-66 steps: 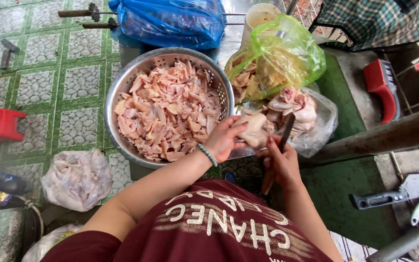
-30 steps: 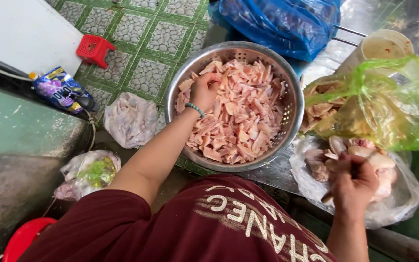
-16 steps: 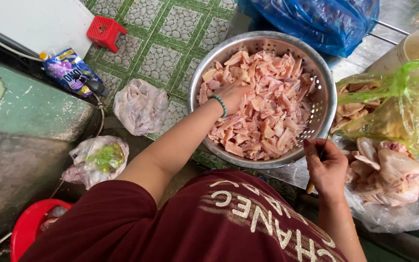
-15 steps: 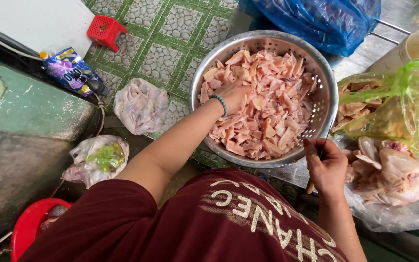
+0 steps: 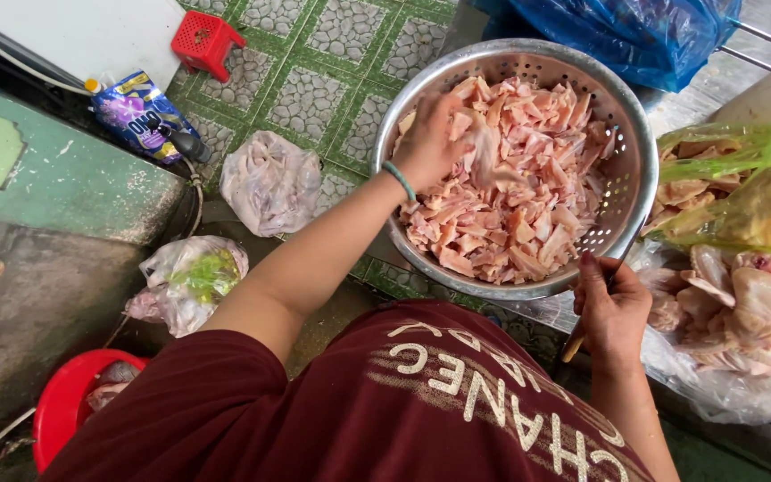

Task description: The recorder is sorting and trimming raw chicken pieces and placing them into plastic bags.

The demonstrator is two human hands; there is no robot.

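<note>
Left hand (image 5: 430, 143) grasping meat strip (image 5: 484, 153), upright | right hand (image 5: 613, 308) clenched on wooden handle (image 5: 573, 344), tilted

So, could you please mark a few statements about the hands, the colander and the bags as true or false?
1. The left hand is on the cut meat in the metal colander. True.
2. The right hand is inside the colander. False: it is just outside the near rim, gripping a handle.
3. The bag behind the colander is red. False: the bag is blue.
4. A small red stool stands on the tiled floor. True.
</note>
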